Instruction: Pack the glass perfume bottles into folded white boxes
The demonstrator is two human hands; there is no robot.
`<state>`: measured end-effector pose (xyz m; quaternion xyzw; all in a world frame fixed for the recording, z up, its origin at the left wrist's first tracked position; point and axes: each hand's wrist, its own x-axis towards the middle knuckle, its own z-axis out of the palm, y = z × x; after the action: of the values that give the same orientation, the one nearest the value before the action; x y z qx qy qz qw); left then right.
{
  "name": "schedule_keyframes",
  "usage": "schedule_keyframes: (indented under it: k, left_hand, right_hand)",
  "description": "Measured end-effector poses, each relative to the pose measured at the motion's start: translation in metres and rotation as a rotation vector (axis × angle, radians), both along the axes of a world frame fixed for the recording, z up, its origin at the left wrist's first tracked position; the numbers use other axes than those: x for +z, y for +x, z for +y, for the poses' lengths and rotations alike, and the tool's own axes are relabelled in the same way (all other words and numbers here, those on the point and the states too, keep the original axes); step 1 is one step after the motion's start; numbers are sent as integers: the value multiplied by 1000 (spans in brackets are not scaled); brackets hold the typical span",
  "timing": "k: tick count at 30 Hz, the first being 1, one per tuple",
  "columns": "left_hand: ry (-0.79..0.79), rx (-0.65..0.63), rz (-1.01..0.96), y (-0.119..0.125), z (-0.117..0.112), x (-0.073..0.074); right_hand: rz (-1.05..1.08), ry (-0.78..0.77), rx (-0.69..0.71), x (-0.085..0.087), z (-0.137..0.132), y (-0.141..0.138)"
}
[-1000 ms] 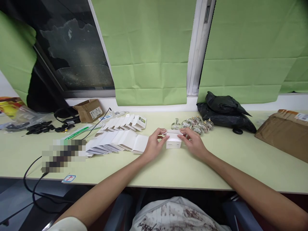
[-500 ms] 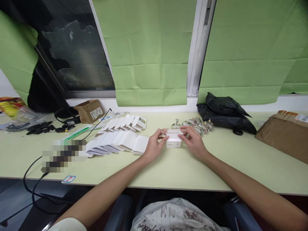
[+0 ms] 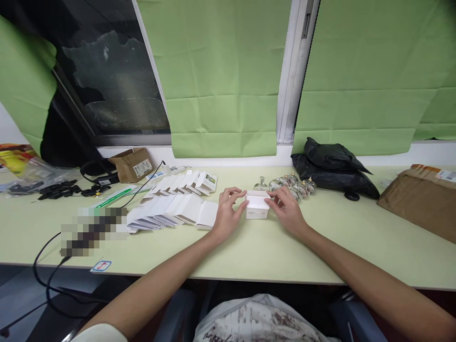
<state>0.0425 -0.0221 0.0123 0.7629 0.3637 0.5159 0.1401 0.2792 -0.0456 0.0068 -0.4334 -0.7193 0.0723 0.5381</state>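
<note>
A small white carton [image 3: 257, 212] with fine print on its front stands on the table, its top flaps raised. My left hand [image 3: 228, 211] pinches its left side between thumb and fingers. On the carton's right side, my right hand [image 3: 285, 209] grips the edge the same way. What lies inside the carton cannot be made out. Just behind it are a single glass bottle [image 3: 261, 184] and a cluster of small round glass bottles [image 3: 292, 185] with metallic tops. Left of my left hand lie overlapping rows of flattened or part-folded white cartons [image 3: 178, 207].
A black plastic bag [image 3: 331, 166] and a brown parcel [image 3: 420, 199] occupy the right side. Toward the left are an open cardboard box [image 3: 131, 165], black cables [image 3: 59, 189] and a blurred-out object [image 3: 94, 232] with a cord. The pale table [image 3: 320, 251] ends close to my body.
The carton's front flap shows more of its white inner face. My left hand's fingers have shifted slightly left at the carton's edge; my right hand is nearly still.
</note>
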Motion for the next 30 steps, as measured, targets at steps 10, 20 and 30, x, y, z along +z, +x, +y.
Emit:
schedule_keyframes:
  k: [10,20,30]
  left_hand:
    - [-15,-25,29,-1,-3,5]
    - [-60,-55,-19,0,-4,6]
    - [-79,-92,-48,1,-6,7]
  right_hand:
    - [-2,-14,-7,0,-1,-1]
    - [6,-18,2,1,-3,0]
    - [24,-46,5,-1,-2,0]
